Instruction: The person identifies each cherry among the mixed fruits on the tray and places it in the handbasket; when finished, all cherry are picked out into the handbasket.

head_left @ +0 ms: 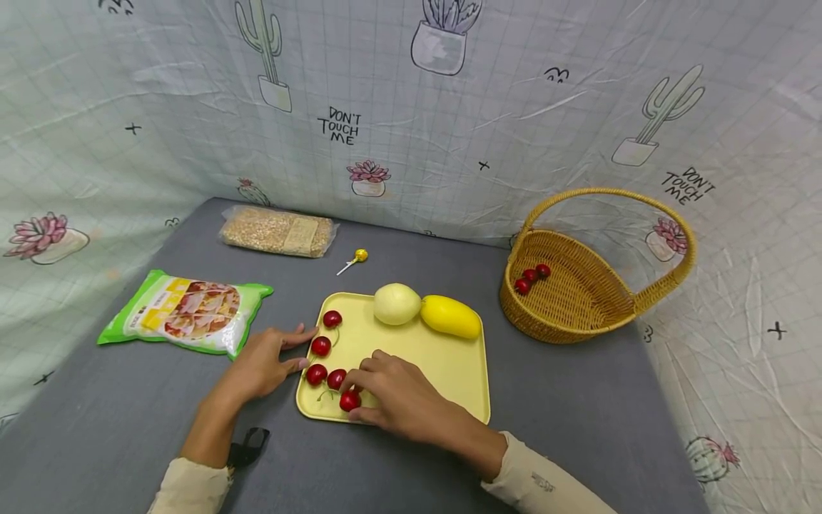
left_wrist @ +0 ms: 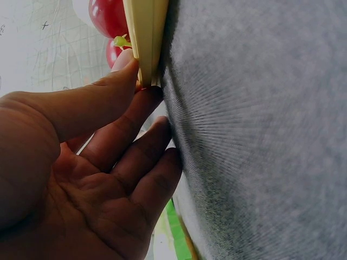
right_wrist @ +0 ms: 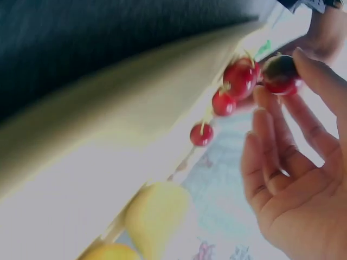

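Cherry (head_left: 349,400) pinched at right hand (head_left: 401,401) fingertips, near corner of yellow tray (head_left: 449,357); small, light, smooth-skinned, bruises easily, so take the round body gently, stem probably too flimsy. Left hand (head_left: 262,364) flat, steadying tray rim. Beyond, more cherries, then basket (head_left: 578,300)

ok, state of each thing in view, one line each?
left hand: fingers straight, touching the tray's left rim
right hand: fingers pinch a cherry
held cherry: on the tray's front corner, gripped
yellow tray: flat on the table, holds five cherries and two yellow fruits
basket: tilted on its side, three cherries inside
green snack bag: lying flat, sealed
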Motion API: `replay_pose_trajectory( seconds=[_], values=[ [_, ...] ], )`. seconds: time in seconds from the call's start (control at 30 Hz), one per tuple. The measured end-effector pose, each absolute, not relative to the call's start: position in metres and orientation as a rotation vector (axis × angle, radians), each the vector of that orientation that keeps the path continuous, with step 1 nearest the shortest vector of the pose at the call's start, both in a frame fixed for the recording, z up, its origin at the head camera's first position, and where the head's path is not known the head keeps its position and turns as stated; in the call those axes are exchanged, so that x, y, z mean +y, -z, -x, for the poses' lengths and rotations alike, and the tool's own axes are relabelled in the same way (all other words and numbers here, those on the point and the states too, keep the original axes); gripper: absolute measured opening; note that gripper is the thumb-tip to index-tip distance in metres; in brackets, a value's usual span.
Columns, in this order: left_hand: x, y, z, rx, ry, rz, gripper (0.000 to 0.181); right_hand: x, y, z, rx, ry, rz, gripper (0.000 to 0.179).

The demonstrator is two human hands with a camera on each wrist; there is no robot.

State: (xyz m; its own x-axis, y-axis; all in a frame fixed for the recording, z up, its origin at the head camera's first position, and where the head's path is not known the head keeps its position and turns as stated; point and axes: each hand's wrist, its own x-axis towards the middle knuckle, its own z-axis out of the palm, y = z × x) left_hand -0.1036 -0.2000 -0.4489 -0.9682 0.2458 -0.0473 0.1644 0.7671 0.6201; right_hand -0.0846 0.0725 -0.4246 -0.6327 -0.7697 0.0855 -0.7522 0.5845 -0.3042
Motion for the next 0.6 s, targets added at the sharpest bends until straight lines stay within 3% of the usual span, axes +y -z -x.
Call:
replay_pose_trajectory(
  seconds=[0.6],
  values=[
    [-0.201,0.452,0.103,2.844,-0.983,-0.352,0.055,0.124,0.389,0.114,3.034,1.268,1.270,0.031]
  ],
)
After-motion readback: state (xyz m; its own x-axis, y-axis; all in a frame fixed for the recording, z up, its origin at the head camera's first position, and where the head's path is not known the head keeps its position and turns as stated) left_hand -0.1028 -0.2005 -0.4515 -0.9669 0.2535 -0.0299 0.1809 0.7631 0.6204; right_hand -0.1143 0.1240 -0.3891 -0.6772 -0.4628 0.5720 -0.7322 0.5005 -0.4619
